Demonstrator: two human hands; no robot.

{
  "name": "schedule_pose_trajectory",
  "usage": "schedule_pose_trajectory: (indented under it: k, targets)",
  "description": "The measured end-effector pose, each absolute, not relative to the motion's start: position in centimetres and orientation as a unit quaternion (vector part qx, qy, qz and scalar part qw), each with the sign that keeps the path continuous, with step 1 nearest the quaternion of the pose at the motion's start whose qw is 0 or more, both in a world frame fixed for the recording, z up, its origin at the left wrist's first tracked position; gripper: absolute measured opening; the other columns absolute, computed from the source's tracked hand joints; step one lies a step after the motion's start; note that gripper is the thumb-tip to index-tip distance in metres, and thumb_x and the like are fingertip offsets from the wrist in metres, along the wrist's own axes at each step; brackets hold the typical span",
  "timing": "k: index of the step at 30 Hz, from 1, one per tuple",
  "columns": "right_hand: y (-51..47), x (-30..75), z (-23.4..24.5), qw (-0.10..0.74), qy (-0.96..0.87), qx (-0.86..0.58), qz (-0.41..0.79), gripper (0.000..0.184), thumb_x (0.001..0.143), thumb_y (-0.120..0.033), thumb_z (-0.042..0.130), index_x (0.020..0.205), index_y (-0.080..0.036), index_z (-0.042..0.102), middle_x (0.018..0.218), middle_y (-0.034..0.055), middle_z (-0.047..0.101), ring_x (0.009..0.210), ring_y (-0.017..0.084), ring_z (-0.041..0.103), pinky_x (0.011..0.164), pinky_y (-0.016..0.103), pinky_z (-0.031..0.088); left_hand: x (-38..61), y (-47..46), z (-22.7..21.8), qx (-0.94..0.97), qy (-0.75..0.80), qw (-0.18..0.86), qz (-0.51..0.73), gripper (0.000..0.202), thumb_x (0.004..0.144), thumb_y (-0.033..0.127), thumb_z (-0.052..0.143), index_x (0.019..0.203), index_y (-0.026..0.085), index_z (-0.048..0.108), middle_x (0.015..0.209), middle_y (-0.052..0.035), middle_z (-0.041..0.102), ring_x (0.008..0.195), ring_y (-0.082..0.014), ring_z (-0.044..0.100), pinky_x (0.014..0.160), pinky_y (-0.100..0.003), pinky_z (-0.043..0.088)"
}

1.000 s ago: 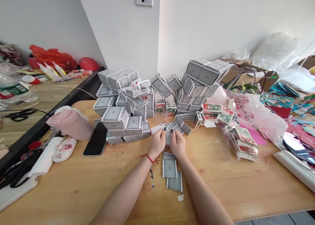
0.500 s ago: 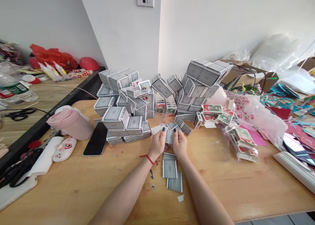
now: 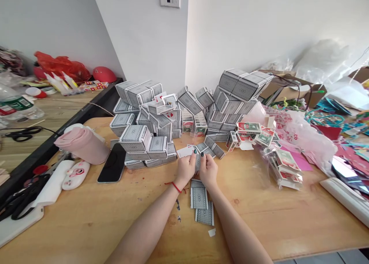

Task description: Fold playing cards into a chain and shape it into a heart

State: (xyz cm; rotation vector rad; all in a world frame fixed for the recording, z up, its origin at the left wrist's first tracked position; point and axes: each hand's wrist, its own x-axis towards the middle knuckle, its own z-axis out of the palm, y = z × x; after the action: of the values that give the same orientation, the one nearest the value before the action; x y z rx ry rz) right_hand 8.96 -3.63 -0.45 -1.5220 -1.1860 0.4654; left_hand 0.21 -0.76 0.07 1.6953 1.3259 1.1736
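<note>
Both hands pinch one grey-backed playing card (image 3: 198, 163) between them, above the middle of the table. My left hand (image 3: 186, 168), with a red string at the wrist, grips its left side; my right hand (image 3: 208, 170) grips its right side. Both thumbs lie on top, and the fingers behind the card are hidden. Just below lie folded cards (image 3: 198, 196) with grey patterned backs, partly overlapping. Beyond the hands are loose cards, one face up (image 3: 185, 151) and others face down (image 3: 213, 146).
Stacked blocks made of cards stand at the back left (image 3: 135, 137) and back right (image 3: 230, 102). Opened card boxes (image 3: 285, 162) lie to the right. A black phone (image 3: 112, 163), a pink roll (image 3: 83, 144) and a white mouse (image 3: 76, 174) are on the left.
The hands have drawn closer together, and less of the card shows between the thumbs. The stacks and the folded cards below have not moved.
</note>
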Motion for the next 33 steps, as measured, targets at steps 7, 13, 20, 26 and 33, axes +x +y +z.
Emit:
schedule_pose_trajectory:
  k: [7, 13, 20, 26, 33]
  targets:
    - [-3.3, 9.8, -0.4, 0.565, -0.471, -0.656, 0.169, 0.033, 0.085, -0.043, 0.034, 0.061, -0.021, 0.036, 0.049, -0.0062, 0.034, 0.045, 0.01, 0.033, 0.045, 0.021, 0.027, -0.1, -1.2, 0.6, 0.652, 0.449, 0.425, 0.439, 0.042, 0.083, 0.045, 0.035, 0.051, 0.018, 0.033, 0.048, 0.004, 0.034, 0.048, -0.0085, 0.033, 0.047, -0.022, 0.026]
    - [-3.0, 10.5, -0.5, 0.587, -0.442, -0.646, 0.204, 0.034, 0.084, -0.045, 0.035, 0.062, -0.02, 0.039, 0.049, -0.0064, 0.035, 0.043, 0.009, 0.032, 0.042, 0.021, 0.027, 0.4, -1.9, 0.7, 0.723, 0.46, 0.322, 0.402, 0.039, 0.083, 0.037, 0.038, 0.049, 0.017, 0.036, 0.044, 0.0044, 0.035, 0.044, -0.0079, 0.032, 0.047, -0.022, 0.023]
    - [-2.9, 10.5, -0.4, 0.563, -0.466, -0.663, 0.159, 0.033, 0.085, -0.044, 0.033, 0.063, -0.02, 0.039, 0.049, -0.0059, 0.037, 0.044, 0.01, 0.034, 0.044, 0.021, 0.028, 0.3, -1.7, 0.0, 0.739, 0.465, 0.276, 0.401, 0.042, 0.086, 0.036, 0.036, 0.049, 0.017, 0.042, 0.046, 0.0005, 0.043, 0.045, -0.0099, 0.038, 0.049, -0.024, 0.026]
    - [-3.2, 10.3, -0.3, 0.52, -0.545, -0.638, 0.158, 0.031, 0.085, -0.042, 0.033, 0.064, -0.02, 0.042, 0.052, -0.0043, 0.041, 0.048, 0.011, 0.038, 0.048, 0.022, 0.029, -0.2, -1.1, 0.8, 0.675, 0.438, 0.363, 0.47, 0.027, 0.084, 0.037, 0.04, 0.066, 0.018, 0.046, 0.06, 0.0011, 0.046, 0.056, -0.0112, 0.042, 0.053, -0.022, 0.033]
    - [-3.2, 10.2, 0.0, 0.538, -0.543, -0.608, 0.215, 0.03, 0.085, -0.041, 0.034, 0.062, -0.021, 0.038, 0.054, -0.0048, 0.039, 0.05, 0.011, 0.037, 0.049, 0.022, 0.03, -0.5, -1.0, 1.3, 0.686, 0.433, 0.352, 0.467, 0.027, 0.084, 0.033, 0.04, 0.061, 0.019, 0.04, 0.057, 0.002, 0.039, 0.054, -0.0105, 0.037, 0.05, -0.022, 0.031]
